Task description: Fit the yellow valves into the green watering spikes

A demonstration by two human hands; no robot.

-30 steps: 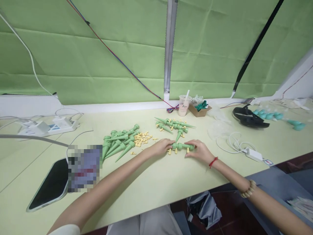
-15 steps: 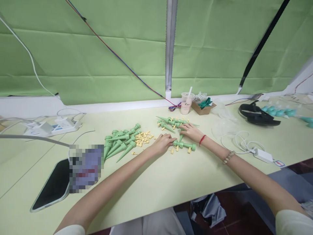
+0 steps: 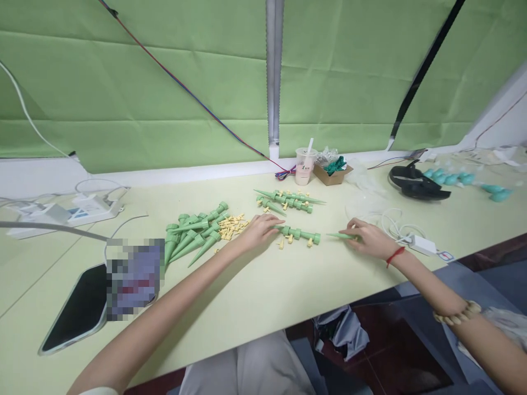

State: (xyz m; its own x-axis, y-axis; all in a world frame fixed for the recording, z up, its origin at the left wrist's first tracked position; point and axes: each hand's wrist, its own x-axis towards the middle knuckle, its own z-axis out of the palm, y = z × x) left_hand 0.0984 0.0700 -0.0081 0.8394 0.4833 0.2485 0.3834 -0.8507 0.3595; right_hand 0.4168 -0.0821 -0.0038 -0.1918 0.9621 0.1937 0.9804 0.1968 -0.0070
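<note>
- Hands, ours: left hand (image 3: 260, 230) lies palm down on the worktop (image 3: 263, 291), fingers loosely curled, fingertips touching the near end of a row of green spikes with yellow pieces (image 3: 297, 235); we cannot tell whether it grips anything.
- Right hand (image 3: 368, 237) rests on the worktop to the right, fingers closed lightly round a single green spike (image 3: 341, 235) whose thin tip points left, toward the row.
- Fitted stock, judged as done: the row between our hands, each spike showing a yellow piece at its side, and a second group of green spikes with yellow pieces (image 3: 288, 199) farther back, well apart from our hands.
- Unfitted stock, judged as left: a pile of plain green spikes (image 3: 192, 237) lying fanned to the left, with a heap of loose yellow pieces (image 3: 231, 226) touching its right edge, just beside our left hand.
- Our reckoning: the plain pile looks about as large as both fitted groups together, so the work stands near its middle; many yellow pieces remain loose.
- Surroundings: a dark phone (image 3: 74, 311) at near left; a power strip (image 3: 88, 206) with white cables at far left; a drink cup with straw (image 3: 304, 164) and a small cardboard box (image 3: 331, 173) at the back; a black headset (image 3: 415, 184) and teal parts (image 3: 453, 178) at far right; a white adapter and cord (image 3: 420, 244) near our right wrist.
</note>
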